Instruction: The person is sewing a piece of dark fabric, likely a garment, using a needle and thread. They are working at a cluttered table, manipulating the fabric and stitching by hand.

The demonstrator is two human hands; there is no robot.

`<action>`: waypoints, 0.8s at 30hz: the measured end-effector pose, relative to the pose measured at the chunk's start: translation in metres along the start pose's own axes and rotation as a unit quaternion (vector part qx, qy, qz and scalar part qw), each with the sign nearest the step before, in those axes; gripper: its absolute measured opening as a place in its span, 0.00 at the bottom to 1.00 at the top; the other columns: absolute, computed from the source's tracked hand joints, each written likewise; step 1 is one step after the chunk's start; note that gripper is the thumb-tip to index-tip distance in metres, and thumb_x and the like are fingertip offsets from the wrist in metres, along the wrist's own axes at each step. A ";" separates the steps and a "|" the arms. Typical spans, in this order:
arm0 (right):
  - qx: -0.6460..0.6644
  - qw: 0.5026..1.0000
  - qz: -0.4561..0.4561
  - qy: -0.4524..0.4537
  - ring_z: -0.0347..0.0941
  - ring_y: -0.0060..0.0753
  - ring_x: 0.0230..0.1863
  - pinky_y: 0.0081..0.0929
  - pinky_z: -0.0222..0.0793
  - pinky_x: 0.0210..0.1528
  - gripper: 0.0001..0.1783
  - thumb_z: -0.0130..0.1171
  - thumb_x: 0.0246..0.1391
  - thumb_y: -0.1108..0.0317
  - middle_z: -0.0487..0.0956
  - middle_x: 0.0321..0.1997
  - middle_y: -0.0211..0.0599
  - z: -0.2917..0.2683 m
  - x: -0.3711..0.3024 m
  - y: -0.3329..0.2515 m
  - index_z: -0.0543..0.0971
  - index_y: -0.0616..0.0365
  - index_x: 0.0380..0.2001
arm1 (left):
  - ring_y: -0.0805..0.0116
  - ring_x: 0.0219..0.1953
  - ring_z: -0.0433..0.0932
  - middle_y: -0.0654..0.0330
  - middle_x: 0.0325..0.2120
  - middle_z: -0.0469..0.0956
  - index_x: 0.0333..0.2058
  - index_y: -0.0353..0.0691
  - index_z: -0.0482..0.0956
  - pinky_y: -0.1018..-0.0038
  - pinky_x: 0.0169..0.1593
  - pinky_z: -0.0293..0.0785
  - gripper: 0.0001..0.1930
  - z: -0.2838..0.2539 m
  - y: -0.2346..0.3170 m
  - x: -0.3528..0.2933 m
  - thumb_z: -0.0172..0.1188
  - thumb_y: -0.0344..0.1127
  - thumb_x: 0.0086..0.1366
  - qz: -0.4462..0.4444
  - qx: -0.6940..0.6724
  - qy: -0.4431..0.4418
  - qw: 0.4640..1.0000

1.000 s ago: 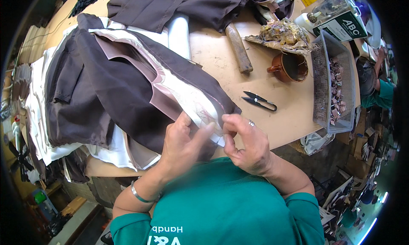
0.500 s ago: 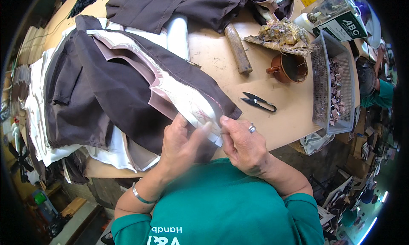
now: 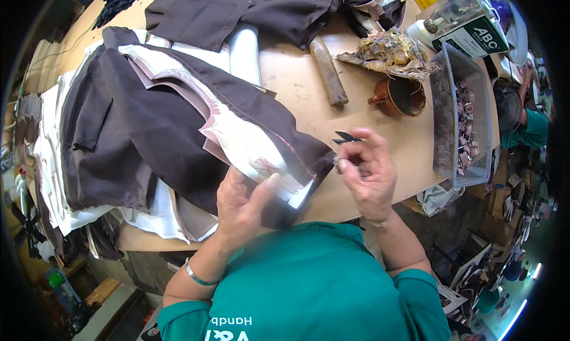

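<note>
My left hand [image 3: 242, 203] pinches the lower edge of a sewn dark brown fabric piece [image 3: 157, 109], thumb on top of its white backing [image 3: 246, 144]. Pink lining [image 3: 209, 127] shows along the open side, and reddish thread lies on the white backing near my thumb. Off the piece's right corner, my right hand [image 3: 371, 178] is raised with its fingers curled in; whatever they may hold cannot be made out. Black thread snips [image 3: 344, 137] lie on the table just behind that hand, their handles covered by the fingers.
Behind are a wooden stick [image 3: 328, 74], a brown mug [image 3: 399, 97] and a tangled yellowish clump [image 3: 395, 53]. At right stands a grey plastic basket [image 3: 439, 127] of small pink pieces with metal parts. More brown fabric [image 3: 237, 14] lies at the back. Another person's green sleeve [image 3: 534, 129] shows far right.
My right hand has let go of the fabric corner and moved right and up, over the snips. My left hand still grips the edge, shifted slightly left.
</note>
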State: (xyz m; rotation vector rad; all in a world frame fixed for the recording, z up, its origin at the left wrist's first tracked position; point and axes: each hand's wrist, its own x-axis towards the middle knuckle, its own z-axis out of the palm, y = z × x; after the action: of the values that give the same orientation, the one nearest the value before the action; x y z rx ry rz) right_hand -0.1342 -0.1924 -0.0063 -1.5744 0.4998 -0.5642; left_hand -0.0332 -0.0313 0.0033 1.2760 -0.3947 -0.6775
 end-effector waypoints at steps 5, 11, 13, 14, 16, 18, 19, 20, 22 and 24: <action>-0.109 0.991 -0.026 -0.070 0.68 0.19 0.26 0.17 0.65 0.32 0.22 0.50 0.50 0.79 0.72 0.25 0.32 -0.044 -0.011 0.001 0.65 0.61 0.50 | 0.75 0.38 0.72 0.61 0.34 0.74 0.42 0.33 0.69 0.78 0.44 0.66 0.12 -0.001 0.004 0.005 0.52 0.23 0.58 -0.014 0.051 -0.020 0.998; -0.323 0.932 -0.147 -0.070 0.66 0.33 0.25 0.27 0.64 0.31 0.29 0.53 0.43 0.82 0.70 0.24 0.37 -0.053 -0.001 -0.003 0.64 0.58 0.52 | 0.61 0.35 0.74 0.53 0.31 0.74 0.34 0.37 0.71 0.71 0.44 0.66 0.14 -0.005 0.009 0.019 0.62 0.31 0.47 0.104 0.331 -0.136 0.928; -0.311 0.945 -0.089 -0.051 0.66 0.36 0.28 0.29 0.64 0.34 0.30 0.54 0.42 0.81 0.70 0.26 0.38 -0.064 -0.002 -0.007 0.64 0.58 0.52 | 0.56 0.36 0.73 0.54 0.31 0.74 0.32 0.39 0.72 0.65 0.45 0.64 0.16 0.001 0.018 0.027 0.64 0.34 0.44 0.217 0.450 -0.193 0.844; -0.299 0.953 -0.040 -0.040 0.66 0.37 0.29 0.30 0.63 0.34 0.30 0.55 0.42 0.80 0.70 0.27 0.39 -0.072 -0.001 -0.008 0.64 0.57 0.52 | 0.53 0.38 0.72 0.56 0.31 0.74 0.32 0.42 0.72 0.59 0.47 0.61 0.18 -0.004 0.012 0.027 0.64 0.36 0.40 0.222 0.487 -0.235 0.811; -0.333 0.942 0.041 -0.022 0.66 0.38 0.34 0.31 0.62 0.38 0.30 0.60 0.41 0.74 0.70 0.31 0.40 -0.081 0.007 -0.018 0.66 0.56 0.51 | 0.62 0.27 0.72 0.60 0.24 0.73 0.30 0.43 0.72 0.68 0.35 0.65 0.14 -0.009 0.003 0.028 0.62 0.32 0.40 0.306 0.516 -0.220 0.769; -0.451 0.891 -0.034 -0.026 0.65 0.38 0.36 0.33 0.61 0.40 0.30 0.62 0.39 0.70 0.69 0.34 0.39 -0.096 0.022 -0.018 0.67 0.55 0.50 | 0.67 0.19 0.69 0.63 0.17 0.70 0.28 0.43 0.72 0.73 0.26 0.63 0.12 -0.009 0.007 0.028 0.61 0.29 0.41 0.348 0.516 -0.187 0.760; -0.506 0.859 -0.069 -0.027 0.65 0.38 0.38 0.34 0.60 0.41 0.31 0.64 0.38 0.68 0.69 0.36 0.39 -0.105 0.028 -0.016 0.67 0.54 0.50 | 0.68 0.16 0.67 0.64 0.15 0.68 0.27 0.43 0.72 0.75 0.22 0.61 0.11 -0.005 0.018 0.029 0.61 0.28 0.42 0.377 0.512 -0.159 0.756; -0.551 0.831 -0.073 -0.012 0.62 0.42 0.49 0.39 0.57 0.49 0.33 0.67 0.34 0.61 0.67 0.46 0.41 -0.112 0.034 -0.014 0.69 0.51 0.48 | 0.69 0.15 0.67 0.64 0.14 0.67 0.27 0.41 0.73 0.75 0.21 0.59 0.11 -0.001 0.033 0.030 0.64 0.29 0.42 0.370 0.507 -0.155 0.763; -0.632 0.770 -0.091 -0.003 0.56 0.44 0.56 0.42 0.54 0.54 0.33 0.68 0.32 0.60 0.63 0.52 0.42 -0.123 0.047 -0.008 0.71 0.50 0.47 | 0.69 0.17 0.70 0.63 0.15 0.70 0.27 0.40 0.74 0.75 0.23 0.63 0.10 0.008 0.070 0.027 0.64 0.29 0.44 0.328 0.486 -0.153 0.795; -0.669 0.740 -0.061 -0.024 0.45 0.49 0.64 0.47 0.48 0.60 0.33 0.69 0.28 0.56 0.58 0.59 0.43 -0.130 0.060 -0.005 0.74 0.48 0.44 | 0.68 0.18 0.71 0.60 0.16 0.71 0.26 0.37 0.74 0.75 0.25 0.65 0.07 0.014 0.091 0.027 0.62 0.28 0.47 0.263 0.445 -0.168 0.839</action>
State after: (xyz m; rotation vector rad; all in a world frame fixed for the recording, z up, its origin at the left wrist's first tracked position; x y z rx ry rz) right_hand -0.1683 -0.3309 0.0089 -3.0116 0.8491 -0.1855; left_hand 0.0003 -0.0467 0.0922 1.8000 -1.4201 -0.2101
